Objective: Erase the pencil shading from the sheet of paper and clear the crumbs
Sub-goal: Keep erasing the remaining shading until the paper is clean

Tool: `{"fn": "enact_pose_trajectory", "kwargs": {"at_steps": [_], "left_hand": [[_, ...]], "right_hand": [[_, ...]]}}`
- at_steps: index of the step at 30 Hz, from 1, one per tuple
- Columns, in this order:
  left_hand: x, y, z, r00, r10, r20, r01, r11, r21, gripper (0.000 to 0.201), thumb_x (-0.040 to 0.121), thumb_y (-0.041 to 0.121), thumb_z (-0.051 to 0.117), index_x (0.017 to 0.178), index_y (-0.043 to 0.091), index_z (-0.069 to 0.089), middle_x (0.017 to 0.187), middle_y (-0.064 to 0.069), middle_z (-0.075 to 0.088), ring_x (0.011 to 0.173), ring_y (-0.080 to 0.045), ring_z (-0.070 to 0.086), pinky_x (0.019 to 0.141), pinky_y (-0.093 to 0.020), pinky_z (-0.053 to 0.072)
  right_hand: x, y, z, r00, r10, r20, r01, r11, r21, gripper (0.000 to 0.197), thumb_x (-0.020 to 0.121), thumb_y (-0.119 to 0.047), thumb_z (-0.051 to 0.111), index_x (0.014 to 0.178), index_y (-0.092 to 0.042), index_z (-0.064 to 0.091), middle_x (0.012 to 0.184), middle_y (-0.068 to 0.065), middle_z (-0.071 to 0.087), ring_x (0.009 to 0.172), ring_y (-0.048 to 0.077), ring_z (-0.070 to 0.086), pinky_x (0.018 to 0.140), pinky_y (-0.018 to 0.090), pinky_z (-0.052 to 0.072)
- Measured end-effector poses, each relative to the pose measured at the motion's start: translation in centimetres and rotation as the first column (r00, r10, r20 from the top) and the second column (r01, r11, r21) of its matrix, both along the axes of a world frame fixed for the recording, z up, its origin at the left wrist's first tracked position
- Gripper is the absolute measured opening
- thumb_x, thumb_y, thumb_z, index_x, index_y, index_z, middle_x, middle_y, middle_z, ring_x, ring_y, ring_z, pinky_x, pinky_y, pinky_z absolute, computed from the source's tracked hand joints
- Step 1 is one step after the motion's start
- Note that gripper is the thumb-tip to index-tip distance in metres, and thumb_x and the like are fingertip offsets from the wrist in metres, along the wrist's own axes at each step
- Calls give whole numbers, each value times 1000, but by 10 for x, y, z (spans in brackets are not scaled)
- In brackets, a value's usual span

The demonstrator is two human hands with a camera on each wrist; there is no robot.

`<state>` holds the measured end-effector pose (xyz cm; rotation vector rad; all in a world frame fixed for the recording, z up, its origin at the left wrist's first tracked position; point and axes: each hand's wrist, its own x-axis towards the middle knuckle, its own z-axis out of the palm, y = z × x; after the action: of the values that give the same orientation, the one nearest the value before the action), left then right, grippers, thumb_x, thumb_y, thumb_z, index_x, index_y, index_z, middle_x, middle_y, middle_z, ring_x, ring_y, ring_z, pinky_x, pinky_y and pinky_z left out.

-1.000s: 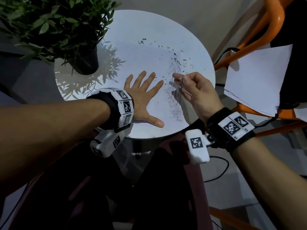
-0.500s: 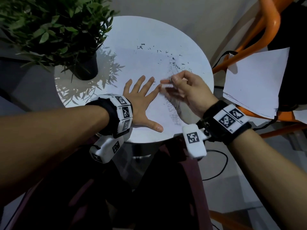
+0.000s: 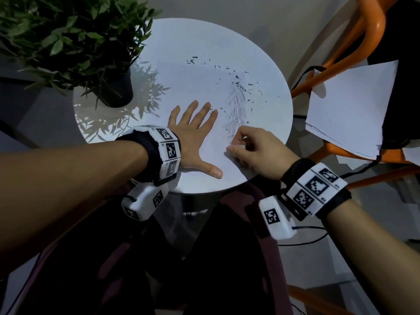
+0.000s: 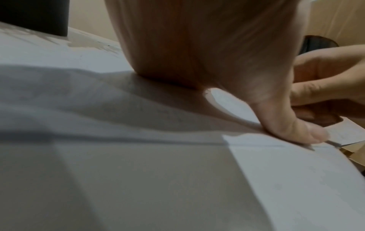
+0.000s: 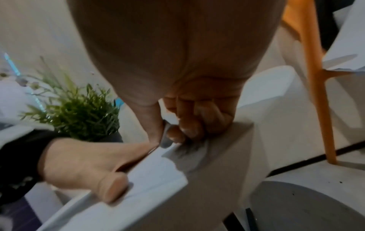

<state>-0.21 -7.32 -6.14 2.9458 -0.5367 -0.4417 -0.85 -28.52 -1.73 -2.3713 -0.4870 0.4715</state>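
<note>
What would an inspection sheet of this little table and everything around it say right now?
Surface: round white table, sheet of paper lying on it.
Job's things: pencil shading partly left; dark crumbs scattered beyond it; eraser worn grey at the tip.
Clutter: potted plant on the table's far left.
Hands: left hand pressed flat on the sheet; right hand pinching the eraser at the shading's near end.
Cables: black cable under the right wrist.
Surroundings: orange chair holding loose papers.
</note>
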Motion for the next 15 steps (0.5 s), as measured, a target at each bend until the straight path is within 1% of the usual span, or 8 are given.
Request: {"fn": "enact_pose_trajectory", "kwargs": {"at_steps": [1,3,5,8,9,11,13,15], "left_hand": [[0,0,0,1000,1,-2,-1,1000,3,153,34,109,23,152,25,-28,161,2,-32,147,-24,-33,114,-57,-20],[1,0,1,1000,3,0,-3,1000,5,154,34,109,23,152,25,-28,161,1,-32,147,-24,-33,114,-57,-19],[0,0,2,1000,5,-2,-5,1000,0,155,33,109,24,153,26,-27,162,1,-31,147,-24,-32,115,-57,-19],[0,-2,3,1000,8,-15,-8,1000,-1,156,31,107,26,153,26,-26,162,1,-30,147,-24,-32,115,-58,-19],[1,-1,3,1000,6,-18,-6,1000,4,156,30,107,27,153,26,-26,162,1,-31,147,-25,-32,115,-58,-19],[2,0,3,1000,0,-27,0,1000,5,158,32,108,36,152,27,-28,161,1,-31,147,-25,-33,115,-58,-19],[2,1,4,999,-4,-33,4,1000,7,156,39,105,45,152,27,-28,161,1,-32,146,-25,-33,115,-59,-19],[1,0,6,999,-2,-38,3,1000,21,154,40,103,45,153,26,-28,161,0,-32,146,-25,-33,115,-58,-18]], "right_hand": [[0,0,-1,999,14,44,-11,998,-61,22,92,-34,64,85,-14,57,72,0,66,69,17,62,71,36,52],[-2,4,0,995,72,71,-67,996,-66,24,92,-35,63,86,-14,57,76,2,65,73,18,60,72,36,49],[-5,12,1,982,173,71,-168,984,-66,22,93,-34,63,87,-15,55,75,1,64,71,17,58,69,33,46],[-8,19,-1,955,278,101,-274,960,-53,19,94,-32,61,96,-17,51,71,0,65,64,16,56,63,34,46],[-9,19,-2,945,302,129,-297,953,-59,17,95,-31,60,96,-17,50,69,0,64,62,17,55,62,36,46],[-11,19,-4,920,343,189,-334,939,-80,13,95,-27,57,90,-17,49,65,-3,60,60,18,52,61,40,46],[-12,17,-5,898,379,222,-365,925,-102,15,95,-25,55,85,-20,45,62,-5,54,57,18,49,58,41,45],[-11,6,-5,871,433,232,-404,900,-162,17,96,-27,54,86,-25,40,61,-6,51,57,19,45,57,41,44]]}}
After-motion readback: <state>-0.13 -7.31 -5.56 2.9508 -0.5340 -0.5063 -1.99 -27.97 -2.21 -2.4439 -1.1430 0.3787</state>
